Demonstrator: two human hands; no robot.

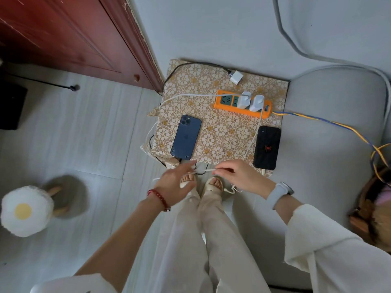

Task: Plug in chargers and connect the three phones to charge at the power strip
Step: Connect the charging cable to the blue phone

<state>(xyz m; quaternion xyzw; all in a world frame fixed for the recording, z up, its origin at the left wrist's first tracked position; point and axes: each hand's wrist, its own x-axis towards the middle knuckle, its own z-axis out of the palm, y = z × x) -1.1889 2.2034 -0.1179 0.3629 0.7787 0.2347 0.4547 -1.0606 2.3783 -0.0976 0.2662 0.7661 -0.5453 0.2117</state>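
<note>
Head view: right hand [243, 177] pinches the white cable [204, 170], left hand [177, 182] loose-fingered beside it; a tug risks dragging the blue phone [186, 137] off the worktop [222, 132].

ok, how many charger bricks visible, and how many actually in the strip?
3 visible. Two white bricks stand plugged side by side in the orange power strip. The third lies loose on the patterned cloth behind the strip, black cable attached. No others seen.

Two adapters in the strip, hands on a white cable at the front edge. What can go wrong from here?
1. The blue phone overhangs the table's front edge, beside the left hand; a tug on the white cable could knock it off.
2. Cables hang near the feet; snag risk.
3. The third adapter lies unplugged, and only two phones are visible.
</note>
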